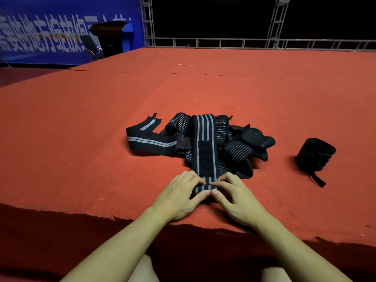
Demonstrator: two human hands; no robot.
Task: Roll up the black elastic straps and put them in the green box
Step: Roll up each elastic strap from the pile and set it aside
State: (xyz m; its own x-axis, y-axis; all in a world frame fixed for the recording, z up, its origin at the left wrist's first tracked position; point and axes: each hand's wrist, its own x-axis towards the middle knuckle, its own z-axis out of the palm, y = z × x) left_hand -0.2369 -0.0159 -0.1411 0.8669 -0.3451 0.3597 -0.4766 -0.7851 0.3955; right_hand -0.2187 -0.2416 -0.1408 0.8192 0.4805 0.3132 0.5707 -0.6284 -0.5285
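Note:
A long black elastic strap with grey stripes point(204, 143) runs from a pile of black straps point(236, 145) toward me on the red carpet. Its near end is curled into a small roll point(203, 189). My left hand point(181, 196) and my right hand point(234, 198) both pinch that roll, fingers on top and thumbs at the front, meeting in the middle. A finished rolled strap point(315, 154) stands to the right with a loose tail lying beside it. No green box is in view.
The red carpet platform point(81, 139) ends in a frayed front edge just below my wrists. A flat strap point(146, 141) lies left of the pile. A blue banner point(50, 27) and a metal truss point(223, 41) stand at the far back.

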